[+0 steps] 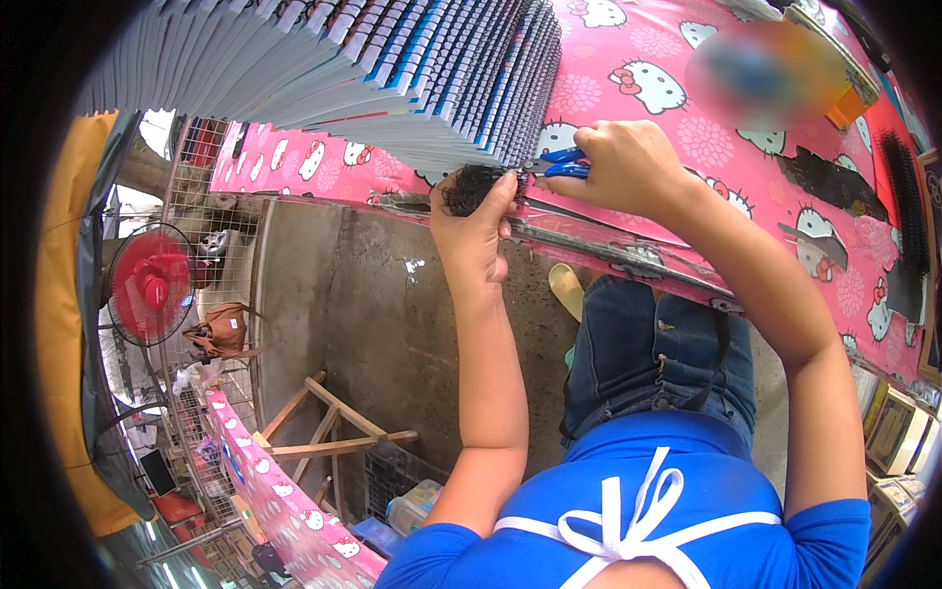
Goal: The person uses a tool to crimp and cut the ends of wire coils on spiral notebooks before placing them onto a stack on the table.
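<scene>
Far left: red fan (150, 285) and brown bag (224, 331) by a wire rack, well clear of the work. Big stack of spiral-bound notebooks (392, 69) sits on the pink cartoon-print table (746, 167), spines facing the person, so bindings are reachable. Left hand (476, 231) pinches a tangle of black coil (469, 187) at the table edge, fingers closed on it, steadying it. Right hand (628, 167) grips blue-handled cutters (561, 163), tips at the coil. Black comb strips (903, 206) lie far right.

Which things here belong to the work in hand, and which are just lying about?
In use: black wire coil piece pinched in left hand; blue-handled tool in right hand; notebook stack.
Lying about: black coil strips; red fan; brown bag.
</scene>
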Demonstrator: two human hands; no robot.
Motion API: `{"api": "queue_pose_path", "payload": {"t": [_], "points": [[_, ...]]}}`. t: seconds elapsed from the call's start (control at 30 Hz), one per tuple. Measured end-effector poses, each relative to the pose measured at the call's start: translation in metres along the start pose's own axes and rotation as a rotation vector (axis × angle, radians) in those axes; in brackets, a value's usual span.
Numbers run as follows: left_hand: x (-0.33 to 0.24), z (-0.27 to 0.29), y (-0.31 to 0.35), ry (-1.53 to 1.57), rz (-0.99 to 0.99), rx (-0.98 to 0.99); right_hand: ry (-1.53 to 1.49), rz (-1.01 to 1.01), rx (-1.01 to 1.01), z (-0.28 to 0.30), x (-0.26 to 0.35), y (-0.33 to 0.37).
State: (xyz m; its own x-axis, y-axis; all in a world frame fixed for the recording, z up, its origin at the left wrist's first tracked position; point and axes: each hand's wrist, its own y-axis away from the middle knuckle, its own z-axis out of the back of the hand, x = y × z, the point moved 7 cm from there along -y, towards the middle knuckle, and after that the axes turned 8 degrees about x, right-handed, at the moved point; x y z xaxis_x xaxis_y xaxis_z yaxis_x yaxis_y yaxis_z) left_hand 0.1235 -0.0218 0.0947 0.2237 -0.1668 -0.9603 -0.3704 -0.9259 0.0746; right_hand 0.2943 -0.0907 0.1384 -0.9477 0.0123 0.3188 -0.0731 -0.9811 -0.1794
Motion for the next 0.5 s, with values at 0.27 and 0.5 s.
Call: {"api": "queue_pose_path", "payload": {"t": [0.27,0.5], "points": [[0.004,0.005,0.003,-0.050,0.101,0.014,0.189,0.143,-0.258,0.005,-0.011,0.017],[0.011,0.007,-0.002,-0.066,0.040,0.024,0.039,-0.062,0.163,-0.006,-0.002,0.001]]}}
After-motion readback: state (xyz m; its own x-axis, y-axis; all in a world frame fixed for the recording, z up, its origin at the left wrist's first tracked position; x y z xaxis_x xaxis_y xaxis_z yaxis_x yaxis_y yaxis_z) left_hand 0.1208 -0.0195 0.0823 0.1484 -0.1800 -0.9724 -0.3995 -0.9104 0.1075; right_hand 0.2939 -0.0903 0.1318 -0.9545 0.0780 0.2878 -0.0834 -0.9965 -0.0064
